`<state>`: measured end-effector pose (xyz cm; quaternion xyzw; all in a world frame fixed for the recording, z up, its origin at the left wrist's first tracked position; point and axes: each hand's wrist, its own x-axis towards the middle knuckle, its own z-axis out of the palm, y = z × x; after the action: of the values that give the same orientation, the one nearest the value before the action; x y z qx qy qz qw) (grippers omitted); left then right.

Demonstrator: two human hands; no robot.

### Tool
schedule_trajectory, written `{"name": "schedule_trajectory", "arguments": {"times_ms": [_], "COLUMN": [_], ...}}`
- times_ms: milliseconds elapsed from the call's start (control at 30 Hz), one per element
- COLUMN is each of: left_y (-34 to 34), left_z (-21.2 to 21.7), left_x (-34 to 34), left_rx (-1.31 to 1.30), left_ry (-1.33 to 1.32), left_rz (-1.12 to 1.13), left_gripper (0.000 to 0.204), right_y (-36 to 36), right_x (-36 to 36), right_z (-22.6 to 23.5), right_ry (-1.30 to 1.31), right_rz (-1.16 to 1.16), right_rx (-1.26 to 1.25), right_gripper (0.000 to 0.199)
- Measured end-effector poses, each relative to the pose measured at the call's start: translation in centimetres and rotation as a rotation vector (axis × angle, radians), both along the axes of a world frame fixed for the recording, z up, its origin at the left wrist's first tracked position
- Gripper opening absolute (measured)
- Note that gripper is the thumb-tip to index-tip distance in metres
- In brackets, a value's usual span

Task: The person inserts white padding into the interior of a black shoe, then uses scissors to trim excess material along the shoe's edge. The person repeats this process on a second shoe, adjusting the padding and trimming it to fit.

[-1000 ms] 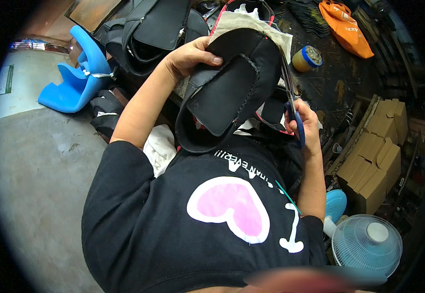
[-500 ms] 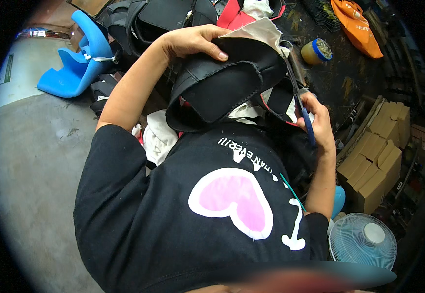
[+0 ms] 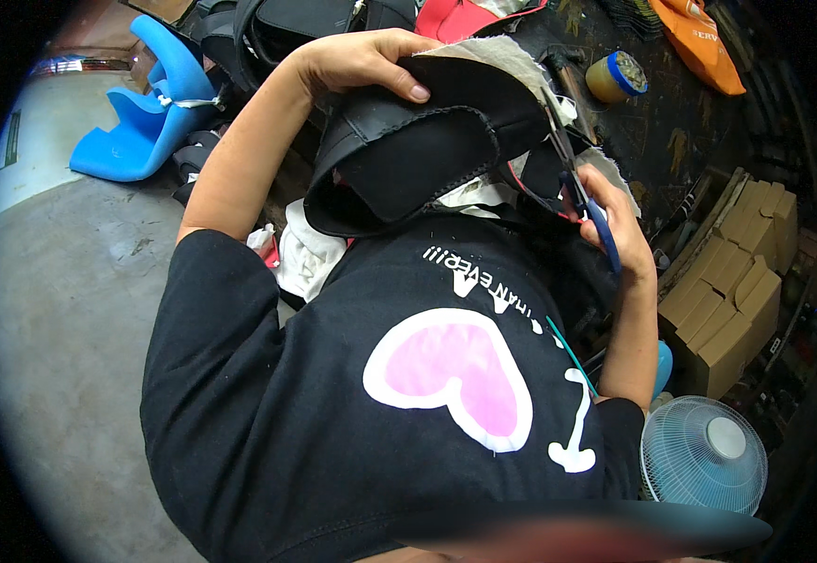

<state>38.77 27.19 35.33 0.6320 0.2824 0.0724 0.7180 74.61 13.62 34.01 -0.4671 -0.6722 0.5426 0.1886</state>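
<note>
Up in front of my chest, my left hand (image 3: 371,68) grips the top edge of a black shoe upper (image 3: 418,155), thumb on the outer face and fingers hidden behind. The piece has a stitched panel, and a ragged whitish lining (image 3: 498,58) sticks out past its far edge. My right hand (image 3: 615,220) holds scissors (image 3: 598,225) with blue handles, the blades (image 3: 559,131) pointing away from me along the upper's right edge. A white scrap (image 3: 566,111) lies by the blade tips. Below the scissors is another black piece with red trim (image 3: 538,174).
Several black uppers (image 3: 310,26) and a red one (image 3: 469,19) lie at the far side. A blue-lidded jar (image 3: 617,77) and an orange bag (image 3: 699,42) are on the dark table. Cardboard boxes (image 3: 732,281) and a fan (image 3: 704,455) stand right; a blue foam-like piece (image 3: 151,113) is left.
The upper has shifted slightly left in my left hand. The lining flap beyond its edge looks shorter at the right, and the white scrap sits farther right beside the blades. My right hand has moved slightly right.
</note>
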Motion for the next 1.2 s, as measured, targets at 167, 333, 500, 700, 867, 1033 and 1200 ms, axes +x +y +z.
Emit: {"name": "schedule_trajectory", "arguments": {"times_ms": [167,333,500,700,867,1033,1200], "left_y": [-0.2,-0.2,-0.1,-0.4,-0.6,-0.2,0.0], "left_z": [-0.2,-0.3,-0.1,0.0,-0.5,-0.5,0.1], "left_x": [-0.3,-0.7,-0.8,-0.6,-0.8,-1.6,-1.3], "left_rx": [-0.031,-0.050,0.008,-0.036,-0.040,0.011,0.084], "left_ry": [-0.046,-0.030,0.012,-0.001,-0.044,-0.021,0.009], "left_rz": [0.025,0.023,-0.042,-0.017,-0.005,-0.022,-0.135], "left_gripper": [0.060,0.059,0.058,0.060,0.061,0.057,0.060], "right_y": [-0.4,-0.6,-0.7,-1.0,-1.5,-2.1,-1.8], "right_x": [-0.1,-0.1,-0.2,-0.4,-0.5,0.1,-0.2], "right_z": [-0.4,-0.7,-0.5,-0.7,-1.2,-0.1,0.6], "right_ry": [0.001,0.023,0.009,-0.028,0.131,0.219,0.080], "right_rz": [-0.028,-0.006,-0.014,-0.027,-0.093,-0.113,-0.051], "right_rx": [0.005,-0.021,-0.043,-0.021,-0.115,-0.295,-0.084], "right_gripper": [0.086,0.083,0.082,0.083,0.034,0.053,0.071]}}
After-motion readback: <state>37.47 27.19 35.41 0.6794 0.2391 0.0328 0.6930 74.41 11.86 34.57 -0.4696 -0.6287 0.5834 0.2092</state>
